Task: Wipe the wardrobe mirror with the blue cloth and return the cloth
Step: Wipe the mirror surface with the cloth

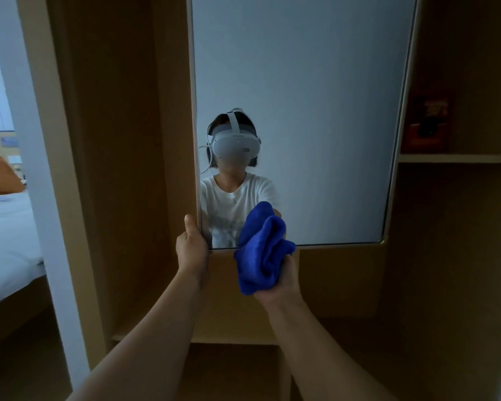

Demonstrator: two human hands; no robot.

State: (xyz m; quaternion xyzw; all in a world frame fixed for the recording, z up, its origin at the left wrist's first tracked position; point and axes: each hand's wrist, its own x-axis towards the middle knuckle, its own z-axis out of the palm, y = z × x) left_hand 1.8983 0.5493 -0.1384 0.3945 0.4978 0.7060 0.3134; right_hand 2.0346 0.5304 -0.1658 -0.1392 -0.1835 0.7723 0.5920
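1. Blue microfibre-looking cloth (262, 250) is judged soft, light and limp; it is bunched into a wad, so it will likely be squashed flat under pressure and slid easily over glass. No fragility in the cloth itself.
2. Best hold is judged to be round the lower bulk of the wad, leaving the upper folds free as the wiping face.
3. The cloth is gripped by the right hand (281, 280), fingers curled round its lower part; the wad stands up above the hand and overlaps the bottom edge of the wardrobe mirror (301, 96), near its lower left corner. Whether it is touching the glass cannot be told.
4. The mirror's left edge is held by the left hand (192, 250), thumb up along the frame, fingers wrapped behind and hidden.
5. The mirror panel is judged rigid, smooth and breakable; moderate pressure is advised.
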